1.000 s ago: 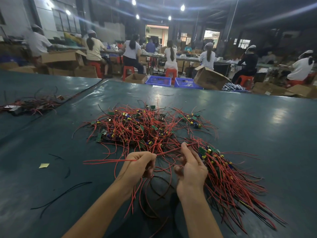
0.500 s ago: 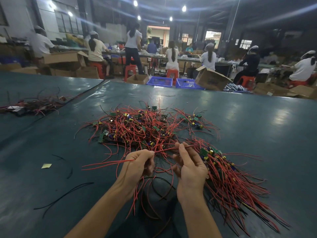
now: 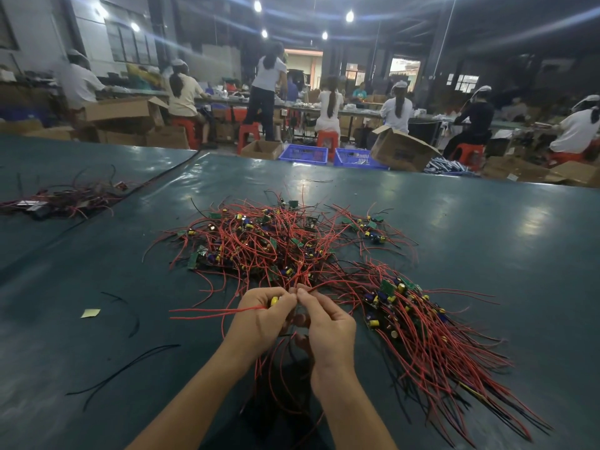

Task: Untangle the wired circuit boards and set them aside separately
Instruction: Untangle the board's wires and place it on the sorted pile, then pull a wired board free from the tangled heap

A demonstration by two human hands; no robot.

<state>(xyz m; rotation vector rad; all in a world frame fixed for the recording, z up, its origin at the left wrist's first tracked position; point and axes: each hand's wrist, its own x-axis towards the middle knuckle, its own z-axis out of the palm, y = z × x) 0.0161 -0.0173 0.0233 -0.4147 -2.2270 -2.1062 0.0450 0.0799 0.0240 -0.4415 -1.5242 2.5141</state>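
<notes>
A tangled heap of small green circuit boards with red and black wires (image 3: 269, 245) lies in the middle of the dark green table (image 3: 487, 241). To its right, a combed-out bundle of boards (image 3: 409, 319) lies with wires trailing toward me. My left hand (image 3: 259, 316) is closed on a board with a yellow capacitor, its red wires sticking out to the left. My right hand (image 3: 328, 323) touches it fingertip to fingertip, pinching red wires that run up into the heap.
Another wire pile (image 3: 61, 199) lies at the far left. Loose black wires (image 3: 130, 368) and a yellow scrap (image 3: 90, 313) lie on the left side. Beyond the table's far edge are blue crates (image 3: 331, 155), cardboard boxes (image 3: 402, 151) and seated workers.
My two hands have come together, fingertips now meeting, and moved slightly toward the heap. A worker at the back has stood up.
</notes>
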